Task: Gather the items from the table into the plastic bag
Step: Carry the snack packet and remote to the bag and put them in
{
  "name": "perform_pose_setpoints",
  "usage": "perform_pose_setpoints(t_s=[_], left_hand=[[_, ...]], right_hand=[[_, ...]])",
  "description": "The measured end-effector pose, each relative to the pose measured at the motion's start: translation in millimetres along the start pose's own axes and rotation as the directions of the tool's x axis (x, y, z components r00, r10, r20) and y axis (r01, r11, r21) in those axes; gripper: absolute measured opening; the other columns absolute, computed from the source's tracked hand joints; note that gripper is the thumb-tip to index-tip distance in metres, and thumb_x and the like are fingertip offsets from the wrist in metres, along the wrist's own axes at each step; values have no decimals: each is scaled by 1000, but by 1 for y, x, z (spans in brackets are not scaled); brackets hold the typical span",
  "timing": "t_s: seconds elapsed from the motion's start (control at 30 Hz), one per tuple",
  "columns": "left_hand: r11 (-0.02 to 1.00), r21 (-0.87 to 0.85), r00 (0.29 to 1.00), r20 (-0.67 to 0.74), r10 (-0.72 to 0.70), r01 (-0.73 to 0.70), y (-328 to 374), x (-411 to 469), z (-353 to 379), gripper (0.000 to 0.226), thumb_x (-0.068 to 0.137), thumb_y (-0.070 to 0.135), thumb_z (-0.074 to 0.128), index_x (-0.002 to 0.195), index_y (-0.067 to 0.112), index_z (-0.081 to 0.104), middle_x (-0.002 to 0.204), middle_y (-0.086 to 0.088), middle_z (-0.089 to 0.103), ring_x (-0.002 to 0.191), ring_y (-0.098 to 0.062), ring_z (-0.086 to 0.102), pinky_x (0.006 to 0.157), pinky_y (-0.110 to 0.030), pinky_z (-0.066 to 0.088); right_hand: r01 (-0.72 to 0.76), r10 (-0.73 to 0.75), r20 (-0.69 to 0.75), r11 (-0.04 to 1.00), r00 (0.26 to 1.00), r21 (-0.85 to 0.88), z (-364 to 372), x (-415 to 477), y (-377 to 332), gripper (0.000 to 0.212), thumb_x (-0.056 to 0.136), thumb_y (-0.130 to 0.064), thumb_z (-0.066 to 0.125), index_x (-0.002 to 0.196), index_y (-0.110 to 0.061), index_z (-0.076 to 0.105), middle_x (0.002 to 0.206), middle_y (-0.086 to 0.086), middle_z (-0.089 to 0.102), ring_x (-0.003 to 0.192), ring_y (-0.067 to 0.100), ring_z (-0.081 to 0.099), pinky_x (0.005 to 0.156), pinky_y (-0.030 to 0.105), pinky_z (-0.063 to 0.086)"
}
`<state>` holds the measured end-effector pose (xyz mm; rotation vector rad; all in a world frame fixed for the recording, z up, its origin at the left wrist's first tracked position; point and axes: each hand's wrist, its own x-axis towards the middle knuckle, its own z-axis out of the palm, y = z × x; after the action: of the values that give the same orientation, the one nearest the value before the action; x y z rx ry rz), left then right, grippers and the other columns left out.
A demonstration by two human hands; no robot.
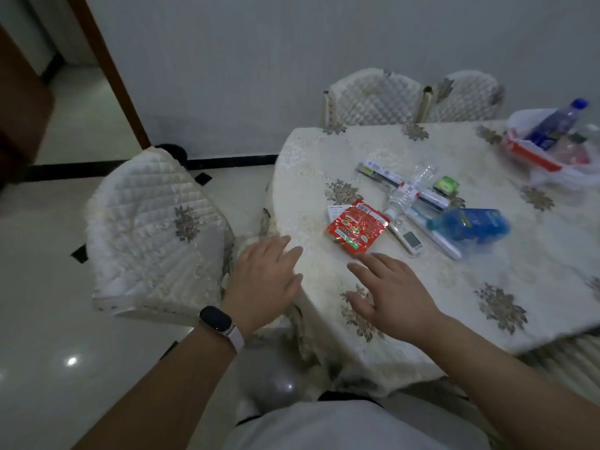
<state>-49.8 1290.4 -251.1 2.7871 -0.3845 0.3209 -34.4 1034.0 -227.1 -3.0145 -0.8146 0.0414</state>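
Looking down from the head camera, I have both hands low over the near corner of the table. The left hand is spread flat with straight fingers and holds nothing; a dark wristband sits on that wrist. The right hand is also open and empty, fingers fanned. The blur keeps me from telling whether it touches the cloth or hovers just above it.

The red pouch lies just ahead of the right fingertips. It is set cornerwise to me, with its near corner almost at the index finger and its longer sides running from near-left to far-right. The left hand is farther off, out to the pouch's left, so I judge the right hand the one to send, straight forward.

The far corner of the pouch overlaps a white card. To its right lies a loose pile: a white handset with a small screen, a toothbrush pack, a clear bottle lying across a long box, a green packet and a blue packet.

The plastic bag sits well apart from the pile at the table's far right, its mouth open, with a blue-capped bottle leaning inside it. Two quilted chairs stand behind the table against the wall.
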Motion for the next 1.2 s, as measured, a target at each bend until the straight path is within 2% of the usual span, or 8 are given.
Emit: perform_pose_setpoints(t_s=[0.13,0.3,0.47,0.57,0.77,0.9,1.0,1.2], left_hand=[[993,-20,993,27,118,-118,-11,25,10,44,83,37,58,121,16,66,128,-10,63,116,-31,60,98,-47,47],[970,-48,964,110,240,-236,-11,67,33,48,83,42,46,117,16,69,123,-10,66,113,-31,62,93,-49,50],[943,-90,924,187,332,-321,8,111,64,45,83,40,46,114,17,68,116,-7,67,106,-28,64,88,-43,52],[962,-131,935,233,267,-242,15,138,88,40,84,38,55,116,17,67,117,-6,67,107,-27,63,86,-41,52],[988,-134,920,391,-23,81,22,195,137,51,91,46,57,132,16,53,124,-5,60,110,-26,55,89,-40,50],[978,-140,884,462,-73,154,31,226,167,59,92,50,55,139,14,47,129,-7,55,119,-29,51,94,-41,47],[975,-115,884,451,-122,193,41,241,182,70,86,57,59,139,14,44,130,-8,52,120,-29,49,95,-43,46],[963,9,853,462,-242,268,53,256,190,108,71,62,74,151,10,23,139,-12,43,129,-32,39,103,-46,39]], right_hand=[[-120,119,-16,992,993,-43,-1,1,-6,54,89,-56,43,123,-20,63,131,5,61,118,29,57,96,42,46],[-291,290,-19,957,957,-11,12,-4,11,51,88,-54,50,122,-19,63,131,5,61,118,30,57,95,43,47],[-435,435,4,900,901,28,34,-1,40,54,87,-54,44,123,-18,63,132,7,60,118,30,57,96,43,46],[-518,517,38,853,855,63,51,13,67,56,88,-56,40,127,-20,60,137,6,57,123,28,54,99,42,44],[-623,622,67,762,780,175,85,49,137,54,91,-51,51,134,-18,53,142,7,51,129,26,46,101,42,40],[-643,649,79,718,757,266,108,73,175,52,85,-44,62,127,-14,56,129,7,57,117,28,52,91,41,45],[-644,646,101,709,756,287,125,88,193,51,82,-44,60,124,-16,55,123,5,57,107,27,55,83,39,48],[-669,670,122,674,732,314,141,115,217,53,85,-47,59,125,-13,52,116,7,57,103,27,54,82,40,47]])
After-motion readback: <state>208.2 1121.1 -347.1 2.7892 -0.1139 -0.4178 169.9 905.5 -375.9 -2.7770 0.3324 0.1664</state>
